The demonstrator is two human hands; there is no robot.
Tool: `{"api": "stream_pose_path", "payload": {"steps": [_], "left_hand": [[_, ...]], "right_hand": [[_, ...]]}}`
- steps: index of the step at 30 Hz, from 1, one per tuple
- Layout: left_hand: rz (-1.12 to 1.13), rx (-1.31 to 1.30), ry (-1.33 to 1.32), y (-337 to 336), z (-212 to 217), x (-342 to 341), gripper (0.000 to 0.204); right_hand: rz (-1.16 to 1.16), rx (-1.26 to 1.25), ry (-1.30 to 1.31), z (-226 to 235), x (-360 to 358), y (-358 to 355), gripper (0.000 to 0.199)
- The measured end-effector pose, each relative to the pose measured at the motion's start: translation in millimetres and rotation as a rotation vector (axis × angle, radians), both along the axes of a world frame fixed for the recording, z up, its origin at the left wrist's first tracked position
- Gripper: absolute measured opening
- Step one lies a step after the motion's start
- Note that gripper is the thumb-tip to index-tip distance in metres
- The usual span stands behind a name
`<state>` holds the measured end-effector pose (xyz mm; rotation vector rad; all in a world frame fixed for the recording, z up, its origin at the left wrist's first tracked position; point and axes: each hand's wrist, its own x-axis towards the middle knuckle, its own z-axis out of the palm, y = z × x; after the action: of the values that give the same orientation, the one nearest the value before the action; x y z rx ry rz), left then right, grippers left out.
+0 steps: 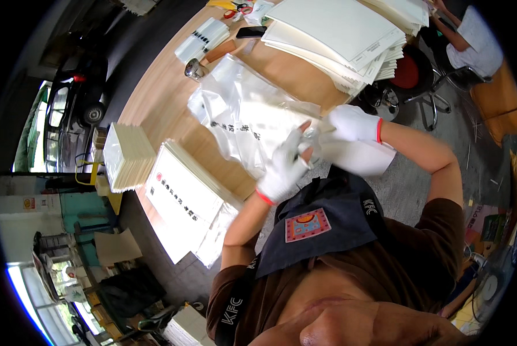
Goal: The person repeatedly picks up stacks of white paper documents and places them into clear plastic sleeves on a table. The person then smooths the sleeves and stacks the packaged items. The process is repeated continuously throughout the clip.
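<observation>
A see-through plastic bag (pixel 229 86) with dark printing lies across the wooden table's near edge, pale sheets showing inside it. My left hand (pixel 284 167), in a white glove with bare fingertips and a red cuff, grips the bag at its open end. White paper (pixel 362 155) sticks out there past the table edge. My right hand (pixel 353 124), gloved too, is closed on this paper; its fingers are blurred and partly hidden. Left of the bag, a stack of white printed sheets (pixel 180 202) overhangs the edge, with plastic bags under its near side.
A tall stack of pale sheets (pixel 128 155) stands at the table's left edge. Large boards (pixel 333 34) are piled at the far right. A metal cup (pixel 195 69), a phone (pixel 251 32) and a packet of bags (pixel 203 40) lie farther back. Another person (pixel 474 46) sits at right.
</observation>
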<state>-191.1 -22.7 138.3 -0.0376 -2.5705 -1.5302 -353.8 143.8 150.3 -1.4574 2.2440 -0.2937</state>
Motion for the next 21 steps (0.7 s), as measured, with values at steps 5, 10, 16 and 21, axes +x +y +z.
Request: {"api": "stream_pose_path", "payload": {"steps": [5,10,16,21], "left_hand": [[0.093,-0.155,0.306,-0.4,-34.8,5.9,0.024],[0.054,-0.214,0.331,15.7,2.7,-42.6,0.027],[0.436,-0.177,0.039,-50.4,-51.3,-11.4,0.018],[0.387,-0.306,0.143,-23.6,-105.8,45.8,0.017]], "right_hand": [[-0.159,-0.497,-0.722,-74.3,-9.0,-58.9,0.034],[-0.065,-0.471,-0.408,-134.7,0.2,-119.8,0.039],[-0.029,-0.361,0.001,-76.6,77.1,-83.4,0.033],[-0.244,-0.443,0.558,-100.2,54.5,-74.1,0.038]]}}
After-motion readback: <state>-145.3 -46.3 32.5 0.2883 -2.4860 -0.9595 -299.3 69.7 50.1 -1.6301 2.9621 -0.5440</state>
